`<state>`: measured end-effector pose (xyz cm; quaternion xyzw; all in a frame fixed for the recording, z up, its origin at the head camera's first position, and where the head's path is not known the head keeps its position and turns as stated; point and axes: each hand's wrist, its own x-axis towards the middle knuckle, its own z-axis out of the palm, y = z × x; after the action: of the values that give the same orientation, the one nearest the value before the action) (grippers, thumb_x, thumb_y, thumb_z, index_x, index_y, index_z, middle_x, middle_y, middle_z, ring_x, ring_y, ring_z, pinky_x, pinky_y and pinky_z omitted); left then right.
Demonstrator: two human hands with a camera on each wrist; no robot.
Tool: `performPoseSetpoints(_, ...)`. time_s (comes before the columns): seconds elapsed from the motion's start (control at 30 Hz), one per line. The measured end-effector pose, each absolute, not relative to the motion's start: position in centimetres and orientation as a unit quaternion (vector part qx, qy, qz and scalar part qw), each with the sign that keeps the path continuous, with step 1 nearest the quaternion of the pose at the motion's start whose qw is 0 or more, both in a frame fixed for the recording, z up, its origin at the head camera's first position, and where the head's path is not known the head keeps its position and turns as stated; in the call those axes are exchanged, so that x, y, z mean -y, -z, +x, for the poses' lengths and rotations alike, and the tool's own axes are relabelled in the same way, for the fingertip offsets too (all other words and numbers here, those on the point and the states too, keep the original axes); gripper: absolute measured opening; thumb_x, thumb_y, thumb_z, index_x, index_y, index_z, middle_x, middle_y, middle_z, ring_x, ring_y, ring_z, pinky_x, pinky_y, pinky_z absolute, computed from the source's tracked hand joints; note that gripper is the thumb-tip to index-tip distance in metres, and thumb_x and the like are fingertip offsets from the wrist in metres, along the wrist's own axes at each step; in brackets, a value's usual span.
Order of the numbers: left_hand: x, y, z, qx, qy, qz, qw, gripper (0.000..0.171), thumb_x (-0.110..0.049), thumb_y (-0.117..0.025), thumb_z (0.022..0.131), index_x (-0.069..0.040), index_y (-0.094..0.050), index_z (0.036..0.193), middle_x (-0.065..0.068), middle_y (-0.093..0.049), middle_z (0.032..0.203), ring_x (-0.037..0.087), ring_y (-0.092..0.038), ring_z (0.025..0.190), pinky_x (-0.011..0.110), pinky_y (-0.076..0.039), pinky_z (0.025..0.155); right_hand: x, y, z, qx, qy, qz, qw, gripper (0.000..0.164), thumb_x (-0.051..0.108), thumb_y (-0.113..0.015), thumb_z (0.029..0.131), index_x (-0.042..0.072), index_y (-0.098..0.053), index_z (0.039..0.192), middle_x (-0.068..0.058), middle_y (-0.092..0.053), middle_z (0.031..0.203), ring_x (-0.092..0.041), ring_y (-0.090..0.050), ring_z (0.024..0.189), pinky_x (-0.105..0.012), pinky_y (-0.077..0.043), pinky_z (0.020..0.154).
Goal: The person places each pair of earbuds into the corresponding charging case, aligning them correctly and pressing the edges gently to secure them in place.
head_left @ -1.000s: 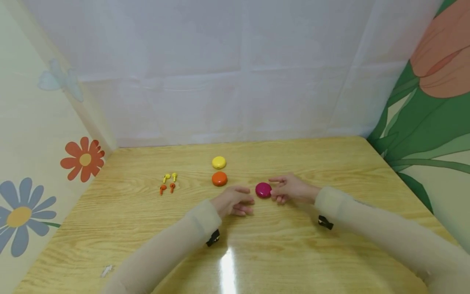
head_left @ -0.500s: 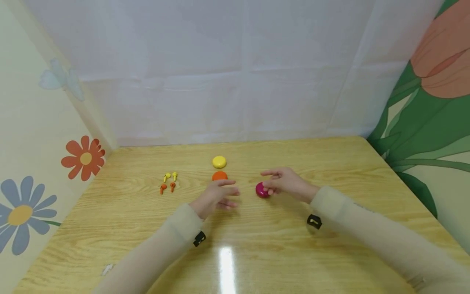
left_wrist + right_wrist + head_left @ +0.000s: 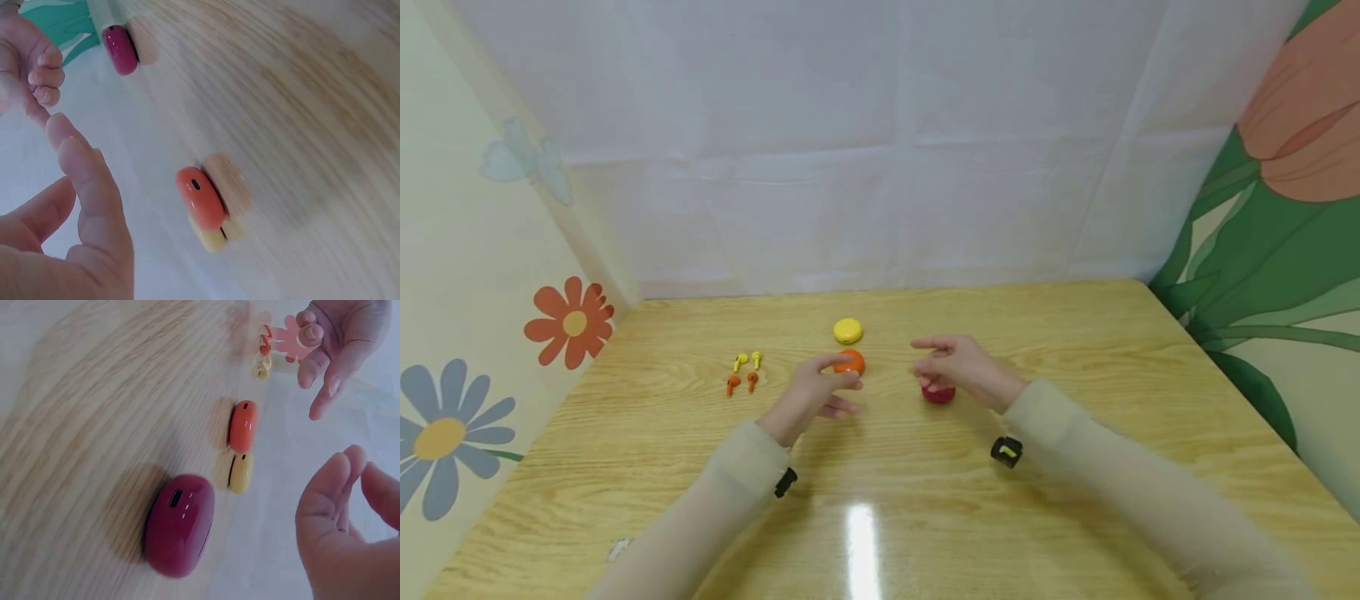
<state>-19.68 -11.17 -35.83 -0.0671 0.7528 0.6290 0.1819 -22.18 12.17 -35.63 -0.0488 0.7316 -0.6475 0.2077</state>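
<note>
My left hand (image 3: 818,390) hovers over the table with fingers loosely spread, holding nothing; it overlaps the orange earbud case (image 3: 853,360) in the head view. In the left wrist view that round, glossy case (image 3: 201,199) lies apart from my fingers, its charging port showing. My right hand (image 3: 964,368) is above the magenta earbud case (image 3: 938,395), hiding its top in the head view. The right wrist view has the magenta case (image 3: 180,526) resting on the wood, clear of my right hand (image 3: 350,531), whose loosely bent fingers hold nothing. Behind the orange case sits a yellow earbud case (image 3: 847,331).
To the left lie two yellow earbuds (image 3: 741,361) and two orange earbuds (image 3: 733,385). The wooden table (image 3: 925,517) meets a white sheet (image 3: 880,167) at the back, with flower-patterned panels on both sides. A small whitish mark (image 3: 618,549) shows near the front left.
My left hand has moved left, from near the magenta case to the orange one. My right hand has shifted left and now overlaps the magenta case. The cases and earbuds stay in place.
</note>
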Motion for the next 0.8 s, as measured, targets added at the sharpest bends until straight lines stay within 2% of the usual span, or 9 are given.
performPoseSetpoints(0.23,12.1,36.2,-20.0,-0.755,-0.629,-0.077,0.17,0.046,-0.012,-0.058,0.098,-0.006,-0.046,0.143,0.024,-0.066,0.114,0.013,-0.066,0.055,0.024,-0.052,0.052,-10.5,35.7,-22.3,-0.725,0.657,-0.043,0.201,0.052,-0.003,-0.058,0.095,-0.009,-0.038,0.143,-0.015,-0.068,0.09,-0.008,-0.06,0.065,-0.023,-0.052,0.065)
performPoseSetpoints(0.43,12.6,36.4,-20.1,-0.751,-0.632,-0.089,0.169,0.047,-0.01,-0.057,0.098,-0.006,-0.045,0.143,0.025,-0.065,0.115,0.013,-0.065,0.054,0.023,-0.051,0.051,-9.6,35.6,-22.3,-0.73,0.654,-0.036,0.197,0.052,-0.002,-0.06,0.094,-0.006,-0.041,0.143,-0.01,-0.068,0.087,-0.008,-0.06,0.065,-0.025,-0.053,0.068)
performPoseSetpoints(0.63,13.0,36.5,-20.1,-0.749,-0.634,-0.094,0.17,0.047,-0.009,-0.057,0.098,-0.007,-0.045,0.143,0.025,-0.064,0.116,0.012,-0.065,0.054,0.022,-0.05,0.05,-8.8,35.8,-22.4,-0.725,0.657,-0.043,0.201,0.052,-0.004,-0.059,0.094,-0.006,-0.04,0.143,-0.023,-0.066,0.099,-0.008,-0.061,0.065,-0.025,-0.054,0.066)
performPoseSetpoints(0.8,13.2,36.5,-20.2,-0.749,-0.634,-0.094,0.171,0.048,-0.01,-0.057,0.098,-0.007,-0.043,0.145,0.025,-0.064,0.117,0.013,-0.065,0.055,0.022,-0.049,0.05,-8.4,35.7,-22.6,-0.73,0.649,-0.03,0.211,0.053,-0.001,-0.06,0.095,-0.002,-0.041,0.144,-0.026,-0.065,0.104,-0.01,-0.063,0.067,-0.026,-0.054,0.066)
